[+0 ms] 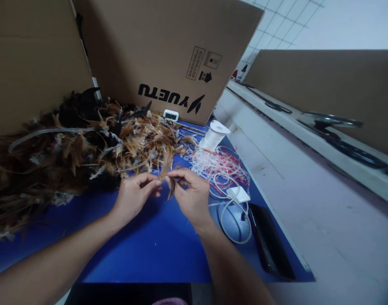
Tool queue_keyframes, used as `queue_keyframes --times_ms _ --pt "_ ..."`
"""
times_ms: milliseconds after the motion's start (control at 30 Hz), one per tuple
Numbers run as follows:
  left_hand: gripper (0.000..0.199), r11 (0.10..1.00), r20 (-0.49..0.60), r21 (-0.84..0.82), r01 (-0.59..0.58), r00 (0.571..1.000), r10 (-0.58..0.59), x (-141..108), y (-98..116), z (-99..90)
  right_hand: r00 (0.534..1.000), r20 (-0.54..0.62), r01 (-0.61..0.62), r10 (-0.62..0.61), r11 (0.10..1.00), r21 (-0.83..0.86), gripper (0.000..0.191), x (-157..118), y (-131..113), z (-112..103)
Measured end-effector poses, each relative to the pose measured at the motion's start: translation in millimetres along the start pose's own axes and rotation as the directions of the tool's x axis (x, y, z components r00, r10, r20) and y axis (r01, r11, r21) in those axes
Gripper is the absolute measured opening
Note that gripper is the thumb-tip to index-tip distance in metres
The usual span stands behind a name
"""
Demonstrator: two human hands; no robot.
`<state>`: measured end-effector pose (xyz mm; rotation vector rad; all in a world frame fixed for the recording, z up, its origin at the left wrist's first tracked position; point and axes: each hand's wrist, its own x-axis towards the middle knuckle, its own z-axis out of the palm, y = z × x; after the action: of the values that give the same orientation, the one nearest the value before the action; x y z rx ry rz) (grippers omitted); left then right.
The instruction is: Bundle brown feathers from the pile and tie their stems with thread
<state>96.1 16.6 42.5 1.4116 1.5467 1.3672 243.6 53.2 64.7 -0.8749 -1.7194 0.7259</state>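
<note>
Two bare hands, approx. mid-table, working on one thing betw. them. L to R: big feather pile (143,146), mostly brown w/ some black & white bits, heaped on the blue table (143,258). Then the L hand (133,197), just beside the pile's near edge: thumb & forefinger together, pinching the feather bunch (166,166) at its lower end. Bunch is tan w/ a darker bit hanging below, held betw. both hands, in front of the pile; exact no. of feathers can't tell. Behind: carton (168,51) & sm. white display unit (171,115). R hand (194,197): thumb & forefinger clamped on the same bunch, dark piece under the fingertips.

Step in hand, my guess: sorting or lining up feathers by the fingertips. Next move calls for a light, steady pinch w/ one hand while the other adjusts; thin stems prob. slip or bend if squeezed hard.

Further R: white spool (211,137), tangle of red & white strands (217,167) below it, then white plug (238,194), pale cable (222,224) looped nearby, & dark flat device (272,243) near table's R edge.
</note>
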Motion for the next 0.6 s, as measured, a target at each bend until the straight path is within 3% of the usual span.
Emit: queue_keyframes --times_ms 333,600 --pt "0.016 1.0 -0.011 0.001 -0.005 1.0 0.005 -0.7 5.5 -0.3 0.997 -0.009 0.077 -0.078 0.995 -0.067 0.01 -2.1 0.3 3.3" --pt "0.018 0.998 0.007 0.036 -0.055 0.998 0.054 -0.3 4.8 -1.3 1.0 0.02 0.002 -0.002 1.0 -0.002 0.007 -2.5 -0.5 5.0"
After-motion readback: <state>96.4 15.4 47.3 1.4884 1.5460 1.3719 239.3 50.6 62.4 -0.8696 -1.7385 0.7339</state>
